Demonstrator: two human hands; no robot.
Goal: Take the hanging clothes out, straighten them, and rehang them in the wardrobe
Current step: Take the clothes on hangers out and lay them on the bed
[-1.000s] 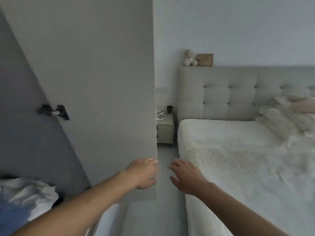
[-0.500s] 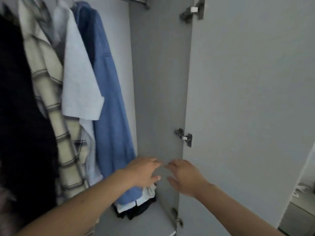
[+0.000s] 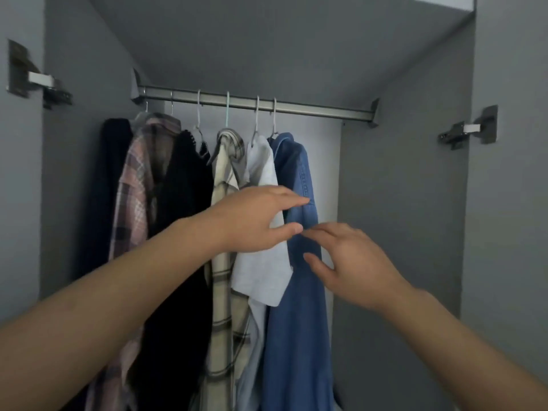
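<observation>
Several garments hang on hangers from a metal rail (image 3: 311, 108) inside the open grey wardrobe. From the left they are a dark garment (image 3: 102, 185), a pink plaid shirt (image 3: 133, 200), a black knit (image 3: 184, 185), a cream checked shirt (image 3: 224, 173), a pale white shirt (image 3: 262, 280) and a blue denim shirt (image 3: 296, 321) at the right end. My left hand (image 3: 255, 221) reaches in with fingers spread, its fingertips at the denim shirt's sleeve. My right hand (image 3: 353, 262) is open just right of that sleeve, fingertips touching or nearly touching it.
The rail's right third carries no hangers. The wardrobe's right side panel (image 3: 400, 232) and left panel (image 3: 68, 173) close in the space. Door hinges (image 3: 462, 130) stick out on both sides at rail height.
The view swung from the bed and door edge up into the wardrobe. Both hands rose from low by the door to the blue denim shirt's sleeve.
</observation>
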